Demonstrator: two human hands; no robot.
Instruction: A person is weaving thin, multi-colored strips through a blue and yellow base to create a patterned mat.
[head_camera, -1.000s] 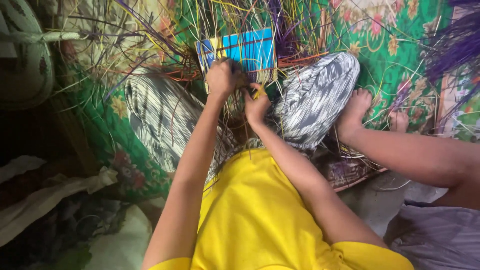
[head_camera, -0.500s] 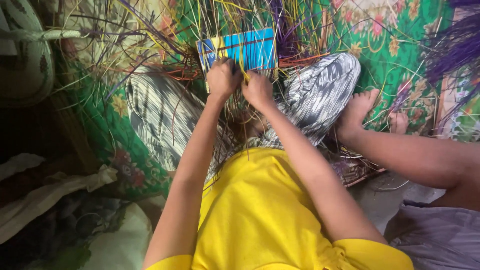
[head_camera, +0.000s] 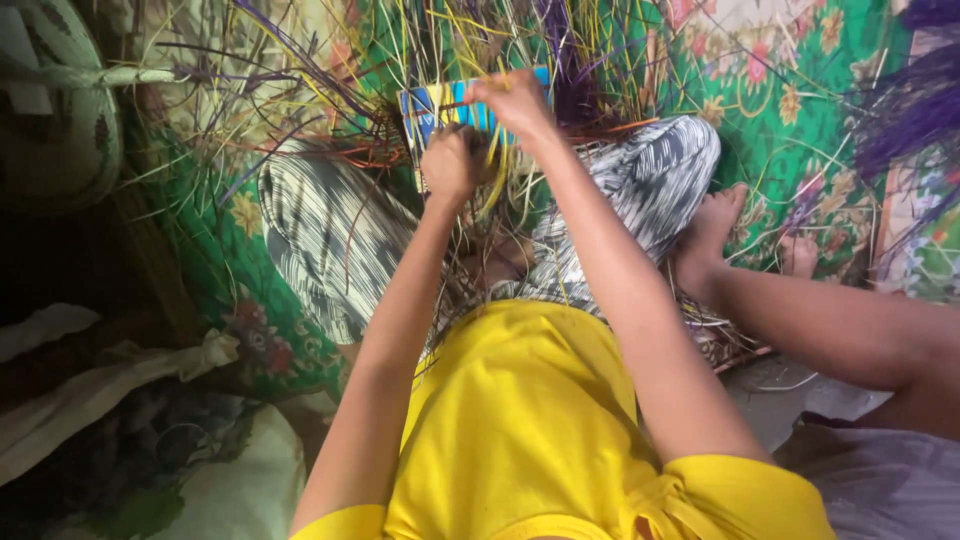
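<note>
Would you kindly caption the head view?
Left hand and right hand work coloured strands on a blue woven panel.

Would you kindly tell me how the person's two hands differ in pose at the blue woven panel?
The right hand is raised over the blue woven panel, arm stretched; the left hand sits lower, at its near edge, fisted. The right pinches yellow strands; what the left grips is unclear. Both touch the weave.

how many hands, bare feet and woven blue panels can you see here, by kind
hands: 2, left hand and right hand, both at the panel
bare feet: 1, another person's foot on the green floral mat
woven blue panel: 1
total: 4
</note>
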